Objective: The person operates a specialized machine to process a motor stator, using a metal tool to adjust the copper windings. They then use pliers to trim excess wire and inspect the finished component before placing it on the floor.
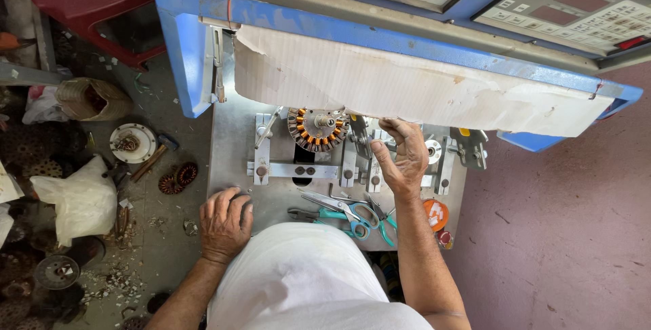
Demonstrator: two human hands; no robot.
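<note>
Stator (317, 128) sits partly wound; right hand (400, 157), fingers curled, works beside it; left hand (226, 223) rests flat, empty, below.

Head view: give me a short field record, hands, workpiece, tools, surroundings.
left hand: left hand rests palm down on the metal bench plate, holding nothing
right hand: right hand reaches up to the clamp fixture, fingers curled at its metal parts; no clear grip visible
workpiece: wound stator with copper coils, mounted on the fixture
tools: teal-handled scissors lying on the plate near the body
above: torn cardboard sheet hanging from the blue machine frame
floor left: spare stators, white bag
</note>
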